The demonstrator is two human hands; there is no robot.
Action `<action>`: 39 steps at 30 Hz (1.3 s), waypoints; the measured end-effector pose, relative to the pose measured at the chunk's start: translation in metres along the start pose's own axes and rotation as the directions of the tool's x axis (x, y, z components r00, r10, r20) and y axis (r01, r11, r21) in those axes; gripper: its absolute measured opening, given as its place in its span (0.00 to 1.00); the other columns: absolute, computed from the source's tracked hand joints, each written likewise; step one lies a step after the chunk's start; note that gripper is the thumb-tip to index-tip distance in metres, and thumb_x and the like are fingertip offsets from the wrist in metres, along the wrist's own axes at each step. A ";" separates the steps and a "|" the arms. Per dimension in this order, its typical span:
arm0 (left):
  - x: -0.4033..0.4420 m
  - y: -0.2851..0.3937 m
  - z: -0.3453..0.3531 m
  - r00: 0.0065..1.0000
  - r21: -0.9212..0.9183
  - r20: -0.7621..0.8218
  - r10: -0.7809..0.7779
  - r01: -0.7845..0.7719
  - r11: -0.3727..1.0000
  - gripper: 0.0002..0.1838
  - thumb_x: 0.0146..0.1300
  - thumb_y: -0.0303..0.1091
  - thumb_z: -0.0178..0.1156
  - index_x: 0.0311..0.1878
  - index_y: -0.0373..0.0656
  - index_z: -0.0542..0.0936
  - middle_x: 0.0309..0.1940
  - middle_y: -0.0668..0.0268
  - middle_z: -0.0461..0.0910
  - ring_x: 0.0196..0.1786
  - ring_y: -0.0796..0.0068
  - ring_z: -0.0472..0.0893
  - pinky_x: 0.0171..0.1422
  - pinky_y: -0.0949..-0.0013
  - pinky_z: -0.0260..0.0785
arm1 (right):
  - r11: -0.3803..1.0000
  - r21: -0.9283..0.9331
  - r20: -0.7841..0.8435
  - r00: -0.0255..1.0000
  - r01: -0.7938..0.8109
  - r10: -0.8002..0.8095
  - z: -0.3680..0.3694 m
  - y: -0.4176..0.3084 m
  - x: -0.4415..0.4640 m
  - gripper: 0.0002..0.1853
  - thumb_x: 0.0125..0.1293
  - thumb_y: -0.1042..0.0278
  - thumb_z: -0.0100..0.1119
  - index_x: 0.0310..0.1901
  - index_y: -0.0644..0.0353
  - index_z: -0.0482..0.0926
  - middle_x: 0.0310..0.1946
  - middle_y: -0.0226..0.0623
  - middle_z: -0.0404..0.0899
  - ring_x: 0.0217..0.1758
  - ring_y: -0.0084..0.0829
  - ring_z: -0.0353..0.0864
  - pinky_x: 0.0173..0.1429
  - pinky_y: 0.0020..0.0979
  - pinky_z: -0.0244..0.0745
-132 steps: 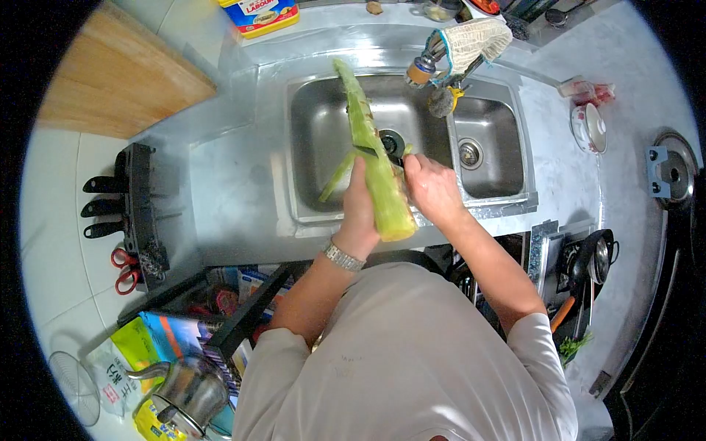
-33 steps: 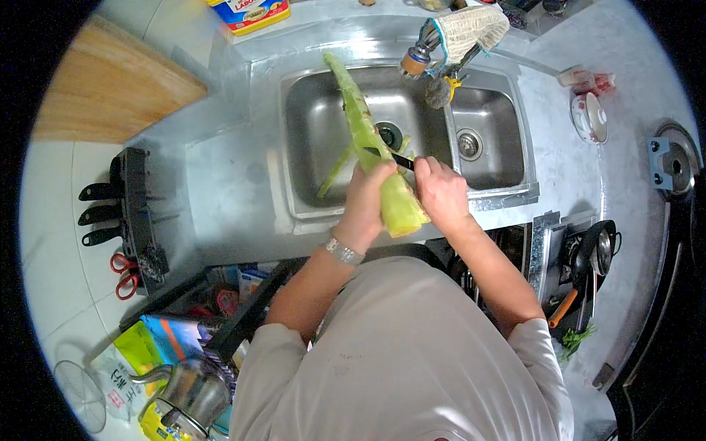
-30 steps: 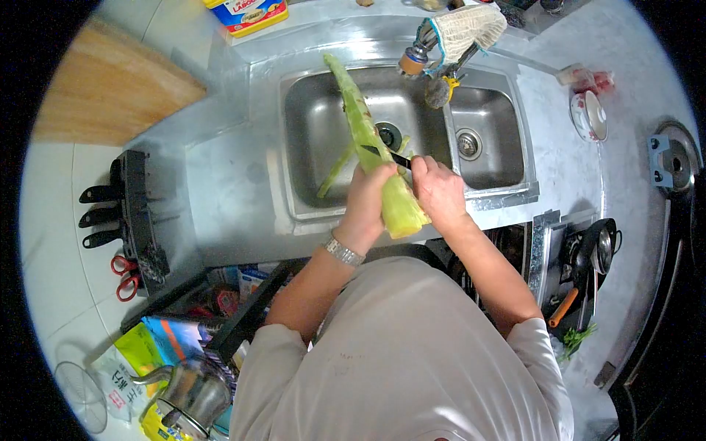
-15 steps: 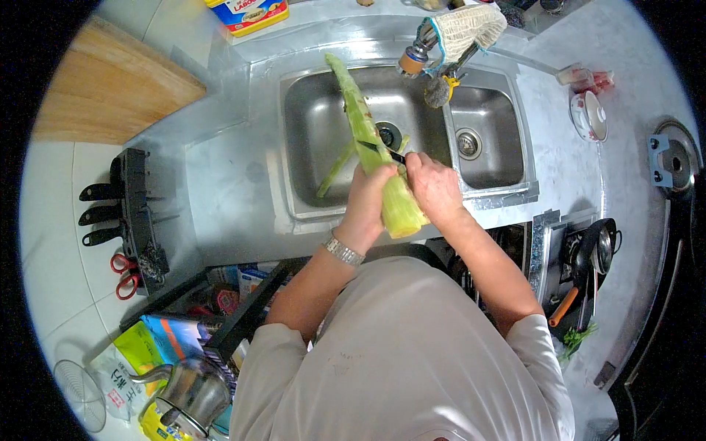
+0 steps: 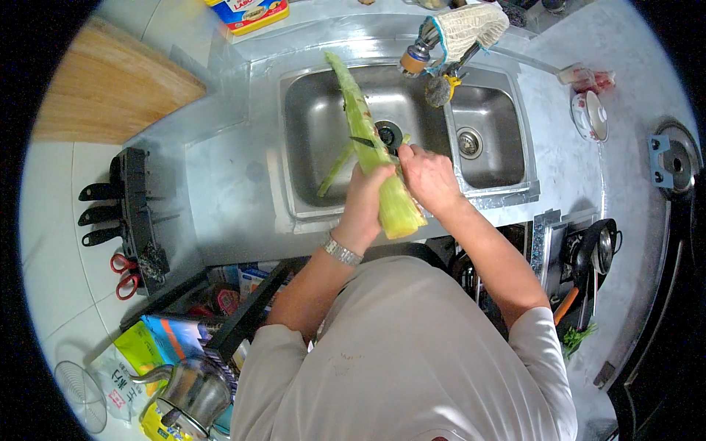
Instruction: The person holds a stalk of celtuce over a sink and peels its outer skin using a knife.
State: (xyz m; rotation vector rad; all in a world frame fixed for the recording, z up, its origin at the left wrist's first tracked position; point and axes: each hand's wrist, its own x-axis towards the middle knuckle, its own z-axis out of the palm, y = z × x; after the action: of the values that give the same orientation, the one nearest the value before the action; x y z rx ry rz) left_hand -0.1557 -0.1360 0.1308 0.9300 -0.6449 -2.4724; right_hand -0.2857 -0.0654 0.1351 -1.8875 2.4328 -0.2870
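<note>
Green stalk (image 5: 372,156), thicker half in left grip (image 5: 365,200)

Large basin (image 5: 309,99): green stalk (image 5: 358,117) and knife (image 5: 361,141) bar the middle; a hand could slip down the left wall.
Small basin (image 5: 493,121): reachable from the right.
Divider, far end (image 5: 449,121): faucet (image 5: 415,57), draped cloth (image 5: 474,31), scouring ball (image 5: 437,92) crowd the way.
Left counter (image 5: 220,173): broad passage between knife rack (image 5: 134,209) and large basin.
</note>
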 end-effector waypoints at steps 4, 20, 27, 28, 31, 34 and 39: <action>0.002 -0.001 -0.008 1.000 0.028 0.003 -0.019 0.019 0.999 0.17 0.62 0.29 0.58 0.54 0.42 0.71 0.42 0.67 0.74 0.42 0.75 0.78 0.42 0.68 0.75 | 0.999 -0.013 0.064 0.997 0.031 -0.031 -0.006 0.002 0.001 0.06 0.60 0.72 0.53 0.39 0.61 0.72 0.32 0.44 0.80 0.33 0.43 0.86 0.34 0.39 0.81; 0.006 0.002 -0.010 0.998 0.079 -0.031 0.050 -0.048 0.996 0.14 0.63 0.34 0.59 0.52 0.44 0.74 0.35 0.67 0.77 0.32 0.73 0.80 0.34 0.67 0.76 | 0.997 -0.005 -0.037 0.997 0.071 -0.071 0.015 0.005 0.022 0.05 0.60 0.72 0.54 0.37 0.60 0.71 0.30 0.42 0.79 0.30 0.42 0.85 0.32 0.38 0.81; 0.007 0.007 -0.011 0.997 0.047 -0.061 0.038 -0.036 0.998 0.13 0.64 0.34 0.59 0.50 0.45 0.74 0.34 0.66 0.77 0.29 0.71 0.80 0.31 0.64 0.77 | 0.999 -0.016 -0.031 0.998 0.051 -0.051 0.016 -0.001 0.029 0.06 0.60 0.71 0.53 0.38 0.60 0.71 0.31 0.42 0.80 0.32 0.43 0.85 0.35 0.39 0.81; 0.003 0.012 -0.007 0.998 0.028 -0.052 0.020 -0.018 0.999 0.13 0.64 0.33 0.59 0.50 0.43 0.73 0.36 0.66 0.76 0.32 0.73 0.79 0.34 0.67 0.77 | 0.999 -0.019 -0.027 0.999 0.046 -0.047 0.017 0.000 0.030 0.06 0.61 0.71 0.53 0.38 0.60 0.71 0.31 0.42 0.80 0.33 0.43 0.85 0.35 0.40 0.81; 0.003 0.016 -0.006 0.999 0.034 -0.041 0.009 -0.008 0.999 0.12 0.64 0.34 0.59 0.49 0.44 0.73 0.35 0.66 0.75 0.30 0.73 0.79 0.31 0.65 0.77 | 0.998 -0.003 -0.017 0.998 0.065 -0.065 0.018 0.003 0.034 0.05 0.61 0.71 0.53 0.38 0.60 0.71 0.31 0.42 0.80 0.33 0.43 0.85 0.36 0.40 0.81; 0.003 0.020 -0.011 0.999 0.069 -0.047 0.002 0.002 0.998 0.12 0.65 0.37 0.60 0.48 0.46 0.74 0.31 0.66 0.76 0.25 0.71 0.79 0.26 0.62 0.78 | 0.989 0.031 -0.060 0.988 0.142 -0.140 0.023 0.013 0.039 0.05 0.61 0.71 0.53 0.38 0.60 0.71 0.31 0.42 0.80 0.33 0.43 0.85 0.35 0.40 0.81; -0.008 0.035 -0.006 0.998 0.046 -0.017 -0.057 0.058 0.997 0.13 0.65 0.40 0.61 0.48 0.46 0.74 0.31 0.67 0.76 0.25 0.72 0.79 0.24 0.62 0.77 | 0.992 0.056 -0.013 0.993 0.115 -0.114 0.022 0.031 0.044 0.08 0.58 0.73 0.55 0.38 0.62 0.70 0.34 0.45 0.79 0.38 0.49 0.83 0.39 0.44 0.79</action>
State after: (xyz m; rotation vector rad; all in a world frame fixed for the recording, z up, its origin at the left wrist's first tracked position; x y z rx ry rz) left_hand -0.1384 -0.1612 0.1498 0.9973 -0.6818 -2.5082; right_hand -0.3227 -0.1030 0.1114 -2.0100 2.3003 -0.3672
